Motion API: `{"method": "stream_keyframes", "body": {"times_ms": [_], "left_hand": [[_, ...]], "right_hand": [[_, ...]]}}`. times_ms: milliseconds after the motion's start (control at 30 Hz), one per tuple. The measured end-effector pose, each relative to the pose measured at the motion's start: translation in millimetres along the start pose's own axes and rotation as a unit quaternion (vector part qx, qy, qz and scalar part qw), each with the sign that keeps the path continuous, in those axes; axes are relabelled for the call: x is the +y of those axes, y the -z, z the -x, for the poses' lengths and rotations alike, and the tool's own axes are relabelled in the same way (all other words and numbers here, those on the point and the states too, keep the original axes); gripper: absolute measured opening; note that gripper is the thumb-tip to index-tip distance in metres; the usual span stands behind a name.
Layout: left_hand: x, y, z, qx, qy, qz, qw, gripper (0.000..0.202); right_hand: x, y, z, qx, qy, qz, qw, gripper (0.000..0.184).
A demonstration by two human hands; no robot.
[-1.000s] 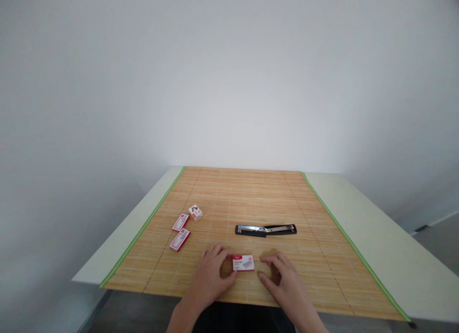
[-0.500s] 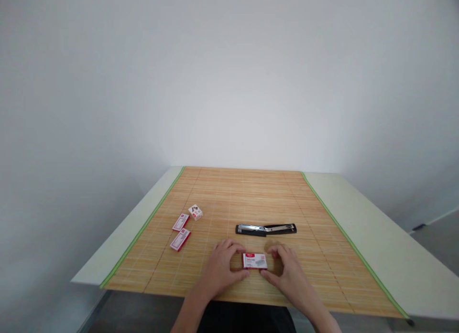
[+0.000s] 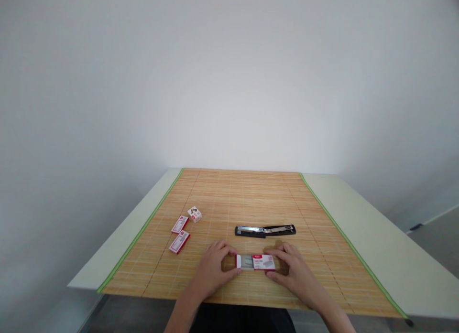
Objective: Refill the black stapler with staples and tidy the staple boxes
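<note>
A small red and white staple box (image 3: 263,262) lies on the bamboo mat (image 3: 251,204) near the front edge. Its white inner tray (image 3: 244,262) is slid out to the left, with grey staples showing inside. My left hand (image 3: 211,271) pinches the tray's left end with fingers curled. My right hand (image 3: 296,273) grips the box's red sleeve from the right. Just behind the box lies a black and silver stapler (image 3: 265,230), folded open flat.
Two closed red and white staple boxes (image 3: 180,224) (image 3: 179,241) and a small white box (image 3: 194,213) lie at the mat's left. The mat has green side edges and rests on a pale table (image 3: 358,213) against a white wall.
Both hands closed on the staple box and shifted it a little to the right. The inner tray has slid out to the left, exposing the staples.
</note>
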State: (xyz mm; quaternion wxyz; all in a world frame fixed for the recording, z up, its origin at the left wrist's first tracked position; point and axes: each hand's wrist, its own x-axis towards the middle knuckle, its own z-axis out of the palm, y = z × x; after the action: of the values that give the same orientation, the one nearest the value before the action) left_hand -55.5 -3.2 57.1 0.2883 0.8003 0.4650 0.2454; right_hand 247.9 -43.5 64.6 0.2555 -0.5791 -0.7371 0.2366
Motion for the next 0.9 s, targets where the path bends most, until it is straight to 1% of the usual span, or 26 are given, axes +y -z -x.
{"method": "stream_keyframes", "body": {"times_ms": [33, 100, 167, 267, 333, 467, 567, 633, 700, 767, 900], "left_hand": [[0, -0.6, 0, 0.001, -0.002, -0.001, 1.0, 0.032], [1, -1.6, 0, 0.004, -0.007, -0.001, 1.0, 0.031], [1, -1.9, 0, 0.008, -0.013, -0.002, 1.0, 0.031], [2, -1.5, 0, 0.016, -0.018, -0.003, 1.0, 0.032], [2, -1.2, 0, 0.02, -0.019, -0.001, 1.0, 0.032], [2, -0.6, 0, 0.02, -0.023, -0.001, 1.0, 0.033], [2, -0.4, 0, 0.022, -0.027, 0.002, 0.999, 0.033], [2, -0.6, 0, 0.021, -0.029, 0.002, 0.999, 0.032], [2, -0.8, 0, 0.021, -0.027, 0.0, 0.999, 0.031], [1, -1.1, 0, 0.02, -0.023, -0.001, 1.0, 0.032], [1, -1.1, 0, 0.017, -0.017, -0.002, 1.0, 0.031]], "right_hand": [[-7, 0, -3, 0.004, -0.002, -0.005, 1.0, 0.037], [-25, -1, -11, 0.004, -0.001, -0.013, 1.0, 0.024], [-44, -2, -23, -0.013, 0.012, 0.001, 1.0, 0.014], [-66, -4, -40, -0.059, 0.04, 0.069, 0.995, 0.011], [-73, -7, -49, -0.088, 0.051, 0.129, 0.986, 0.007], [-79, -13, -59, -0.137, 0.057, 0.216, 0.965, 0.009], [-85, -16, -63, -0.155, 0.078, 0.24, 0.955, 0.01], [-89, -14, -66, -0.162, 0.093, 0.243, 0.952, 0.009], [-88, -7, -67, -0.158, 0.099, 0.227, 0.956, 0.007], [-83, 2, -66, -0.145, 0.094, 0.197, 0.965, 0.005], [-61, 18, -54, -0.103, 0.076, 0.138, 0.982, 0.002]]}}
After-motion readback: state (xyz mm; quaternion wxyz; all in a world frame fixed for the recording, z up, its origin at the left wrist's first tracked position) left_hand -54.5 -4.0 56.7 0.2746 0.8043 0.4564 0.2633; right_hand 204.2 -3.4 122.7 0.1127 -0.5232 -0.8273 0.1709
